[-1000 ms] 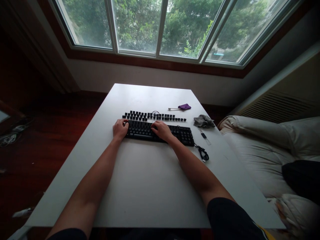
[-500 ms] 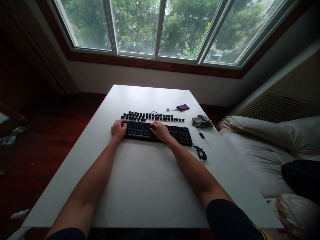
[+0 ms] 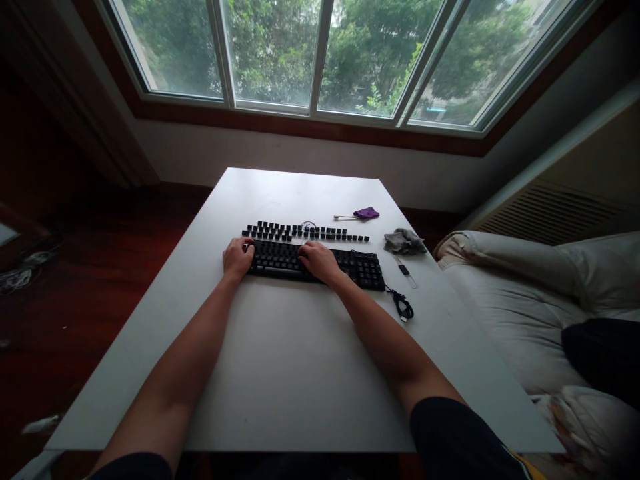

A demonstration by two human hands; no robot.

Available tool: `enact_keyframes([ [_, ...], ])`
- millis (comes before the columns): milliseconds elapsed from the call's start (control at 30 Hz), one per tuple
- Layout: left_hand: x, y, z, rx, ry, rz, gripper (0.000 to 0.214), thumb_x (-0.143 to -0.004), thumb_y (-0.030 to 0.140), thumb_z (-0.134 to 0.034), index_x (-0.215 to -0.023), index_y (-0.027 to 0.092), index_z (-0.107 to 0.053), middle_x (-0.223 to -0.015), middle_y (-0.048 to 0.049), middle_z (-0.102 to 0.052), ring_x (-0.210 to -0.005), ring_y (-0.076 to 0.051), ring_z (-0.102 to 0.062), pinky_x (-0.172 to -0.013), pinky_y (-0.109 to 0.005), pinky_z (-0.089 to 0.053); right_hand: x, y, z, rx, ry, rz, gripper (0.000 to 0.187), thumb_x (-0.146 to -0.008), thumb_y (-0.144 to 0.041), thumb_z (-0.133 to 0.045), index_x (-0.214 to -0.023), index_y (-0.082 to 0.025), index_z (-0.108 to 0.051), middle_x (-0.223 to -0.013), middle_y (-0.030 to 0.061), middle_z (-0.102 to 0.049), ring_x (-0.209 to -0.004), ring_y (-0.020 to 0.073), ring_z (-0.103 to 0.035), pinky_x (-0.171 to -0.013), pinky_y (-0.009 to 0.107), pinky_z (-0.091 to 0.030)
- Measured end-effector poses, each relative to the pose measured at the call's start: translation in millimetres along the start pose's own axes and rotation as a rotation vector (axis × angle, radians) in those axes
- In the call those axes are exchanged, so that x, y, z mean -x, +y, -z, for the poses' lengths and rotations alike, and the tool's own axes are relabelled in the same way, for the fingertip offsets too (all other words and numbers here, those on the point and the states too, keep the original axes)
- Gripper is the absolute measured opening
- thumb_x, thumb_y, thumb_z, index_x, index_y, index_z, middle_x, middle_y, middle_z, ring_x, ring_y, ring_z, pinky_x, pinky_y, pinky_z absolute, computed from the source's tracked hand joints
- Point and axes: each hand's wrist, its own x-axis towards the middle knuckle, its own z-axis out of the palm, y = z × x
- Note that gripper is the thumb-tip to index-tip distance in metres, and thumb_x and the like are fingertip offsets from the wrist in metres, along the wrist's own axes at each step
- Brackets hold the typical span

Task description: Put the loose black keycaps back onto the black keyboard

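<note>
A black keyboard lies across the middle of the white table. My left hand is wrapped round its left end, thumb at the top corner. Over the keyboard's centre, my right hand has its fingers bent down and drawn together at the keys; whatever is between the fingertips is hidden. Loose black keycaps stand in rows just behind the keyboard. A thin wire loop is among them. From the right end runs a bundled black cable with a USB plug.
Right of the keyboard lies a small wire tool with a black grip, and behind it a crumpled grey cloth. Farther back are a purple cloth and a thin brush-like stick. A pale sofa borders the table's right side.
Both hands keep nearly the same place on the keyboard. The right fingers have shifted very slightly; the keycap rows look the same.
</note>
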Motion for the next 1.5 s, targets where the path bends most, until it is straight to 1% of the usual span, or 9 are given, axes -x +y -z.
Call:
enact_keyframes([
  [300, 0, 2, 0.5, 0.000, 0.004, -0.001, 0.025, -0.090, 0.030, -0.055, -0.110, 0.027, -0.070, -0.117, -0.0055, -0.067, -0.103, -0.023, -0.065, -0.096, -0.036, -0.049, -4, 17, 3, -0.288, 0.074, -0.060, 0.020, -0.097, -0.028, -0.054, -0.104, -0.022, -0.072, -0.106, 0.0069, -0.070, -0.098, 0.0213, -0.063, -0.090, 0.033, -0.047],
  [433, -1, 0, -1.0, -0.007, 0.015, -0.005, 0.025, -0.090, 0.030, -0.055, -0.109, 0.027, -0.070, -0.115, -0.0053, -0.068, -0.102, -0.023, -0.065, -0.095, -0.036, -0.049, -12, 10, 8, -0.681, 0.129, -0.211, 0.033, -0.098, -0.044, -0.044, -0.079, -0.021, -0.059, -0.077, 0.0032, -0.064, -0.076, 0.0177, -0.060, -0.077, 0.031, -0.050],
  [533, -1, -1, -1.8, -0.011, 0.017, -0.003, 0.024, -0.090, 0.031, -0.055, -0.109, 0.027, -0.070, -0.116, -0.0054, -0.068, -0.103, -0.023, -0.065, -0.094, -0.036, -0.049, -19, -5, 9, -1.078, 0.123, -0.218, 0.037, -0.096, -0.054, -0.040, -0.078, -0.023, -0.048, -0.076, 0.0016, -0.059, -0.070, 0.0151, -0.057, -0.072, 0.028, -0.052],
  [633, -1, -1, -1.8, -0.011, 0.014, -0.003, 0.024, -0.090, 0.030, -0.056, -0.108, 0.027, -0.070, -0.115, -0.0057, -0.068, -0.102, -0.023, -0.065, -0.095, -0.037, -0.049, -23, -18, 5, -1.242, 0.138, -0.170, 0.035, -0.094, -0.054, -0.044, -0.078, -0.024, -0.045, -0.078, 0.0005, -0.056, -0.072, 0.0143, -0.056, -0.076, 0.029, -0.054],
  [800, -1, -1, -1.7, -0.012, 0.006, -0.009, 0.025, -0.090, 0.030, -0.055, -0.110, 0.026, -0.070, -0.115, -0.0057, -0.068, -0.103, -0.023, -0.065, -0.095, -0.036, -0.049, -25, -21, -11, -1.069, 0.020, -0.188, 0.036, -0.094, -0.051, -0.044, -0.071, -0.023, -0.046, -0.069, 0.0000, -0.055, -0.069, 0.0154, -0.054, -0.078, 0.031, -0.051],
  [1000, -2, -2, -3.3, -0.020, 0.014, -0.008, 0.025, -0.090, 0.030, -0.056, -0.110, 0.026, -0.070, -0.114, -0.0049, -0.068, -0.103, -0.022, -0.065, -0.095, -0.035, -0.049, -18, 3, -3, -0.808, 0.218, -0.081, 0.033, -0.099, -0.040, -0.041, -0.074, -0.022, -0.054, -0.071, 0.0007, -0.059, -0.071, 0.0165, -0.055, -0.076, 0.030, -0.046],
  [1167, -1, -2, -4.0, -0.012, 0.012, -0.005, 0.024, -0.089, 0.030, -0.056, -0.109, 0.026, -0.070, -0.115, -0.0048, -0.068, -0.102, -0.022, -0.065, -0.094, -0.034, -0.049, 5, 27, 0, -0.370, 0.189, 0.089, 0.019, -0.096, -0.028, -0.053, -0.094, -0.021, -0.071, -0.097, 0.0072, -0.067, -0.092, 0.0215, -0.059, -0.085, 0.033, -0.046],
  [1267, -1, -2, -5.2, -0.011, 0.016, -0.009, 0.024, -0.089, 0.029, -0.056, -0.109, 0.026, -0.070, -0.114, -0.0045, -0.068, -0.101, -0.022, -0.065, -0.093, -0.034, -0.049, 14, 33, -6, -0.261, 0.133, 0.190, 0.023, -0.097, -0.024, -0.054, -0.107, -0.023, -0.074, -0.103, 0.0086, -0.068, -0.099, 0.0232, -0.060, -0.090, 0.035, -0.047],
  [1500, -3, -4, -6.2, -0.001, 0.019, -0.013, 0.024, -0.090, 0.030, -0.056, -0.109, 0.027, -0.070, -0.114, -0.0042, -0.067, -0.100, -0.021, -0.065, -0.093, -0.034, -0.049, 13, 30, -12, -0.139, 0.124, 0.223, 0.026, -0.097, -0.021, -0.056, -0.113, -0.023, -0.076, -0.105, 0.0089, -0.066, -0.101, 0.0232, -0.058, -0.093, 0.036, -0.048],
])
